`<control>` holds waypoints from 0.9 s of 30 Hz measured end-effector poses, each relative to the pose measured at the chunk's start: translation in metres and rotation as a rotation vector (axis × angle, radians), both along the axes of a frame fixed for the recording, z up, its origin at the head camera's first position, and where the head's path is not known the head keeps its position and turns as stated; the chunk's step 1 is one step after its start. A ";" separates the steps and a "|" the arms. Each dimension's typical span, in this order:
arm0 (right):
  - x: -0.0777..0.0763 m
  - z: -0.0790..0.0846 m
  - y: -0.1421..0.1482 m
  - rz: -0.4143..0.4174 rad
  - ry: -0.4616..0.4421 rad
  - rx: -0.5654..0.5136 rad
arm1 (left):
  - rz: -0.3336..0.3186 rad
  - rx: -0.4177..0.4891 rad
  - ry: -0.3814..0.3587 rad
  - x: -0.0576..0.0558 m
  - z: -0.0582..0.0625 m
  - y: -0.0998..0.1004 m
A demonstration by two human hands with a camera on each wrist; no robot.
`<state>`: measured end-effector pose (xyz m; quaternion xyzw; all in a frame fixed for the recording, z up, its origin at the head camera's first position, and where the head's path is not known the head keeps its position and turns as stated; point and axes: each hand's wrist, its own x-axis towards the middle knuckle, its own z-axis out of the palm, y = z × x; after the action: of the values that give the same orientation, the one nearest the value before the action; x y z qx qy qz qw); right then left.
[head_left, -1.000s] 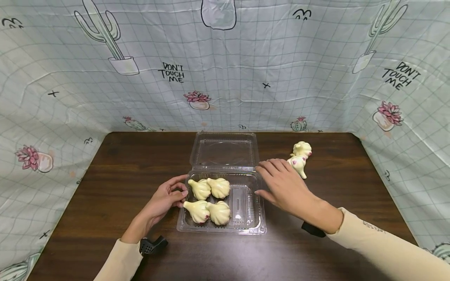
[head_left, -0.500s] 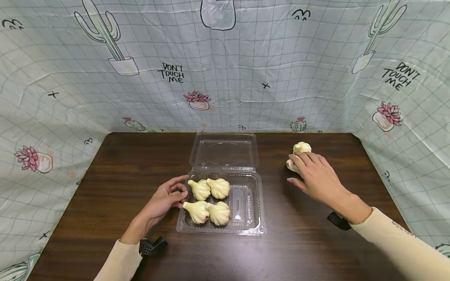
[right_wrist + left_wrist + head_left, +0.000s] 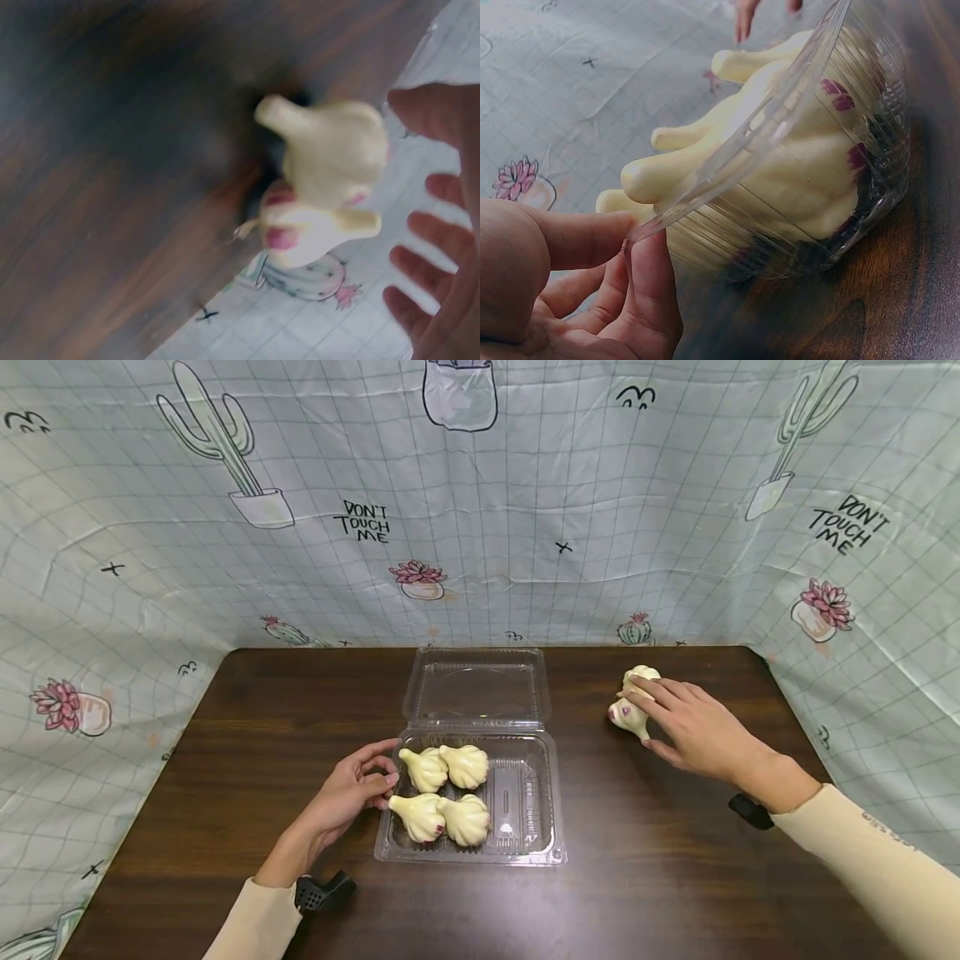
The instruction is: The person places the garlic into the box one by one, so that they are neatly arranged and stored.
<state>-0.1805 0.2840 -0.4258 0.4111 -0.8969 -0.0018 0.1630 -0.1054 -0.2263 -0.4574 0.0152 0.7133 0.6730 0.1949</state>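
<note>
My left hand (image 3: 347,795) pinches the left rim of a clear plastic clamshell container (image 3: 471,860) between thumb and fingers; the left wrist view shows that rim (image 3: 694,196) in the pinch. Several cream garlic bulbs (image 3: 467,820) lie in the container's left part, in two rows, stems pointing left. At the right of the table, my right hand (image 3: 701,727) reaches over two more bulbs, fingers spread. Its fingertips overlap the farther bulb (image 3: 641,677), and the thumb is by the stem of the nearer bulb (image 3: 628,717). In the right wrist view, both bulbs (image 3: 334,154) sit beside the extended fingers.
The container's lid (image 3: 478,689) lies folded back behind the base. Everything stands on a dark wooden table (image 3: 315,693). A pale cactus-print curtain (image 3: 480,560) encloses the back and sides. A black wrist camera (image 3: 324,891) sits below the left hand.
My right hand has moved right from beside the container to the two loose bulbs, passing over the nearer one, which shows again now. My left hand keeps its place on the rim.
</note>
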 end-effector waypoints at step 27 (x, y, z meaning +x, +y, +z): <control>-0.024 -0.015 -0.001 0.167 0.029 0.113 | -0.001 0.006 0.003 -0.001 -0.001 -0.001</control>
<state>-0.2044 0.2825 -0.4411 0.4929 -0.8556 -0.0448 0.1518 -0.1060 -0.2270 -0.4581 0.0171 0.7115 0.6752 0.1941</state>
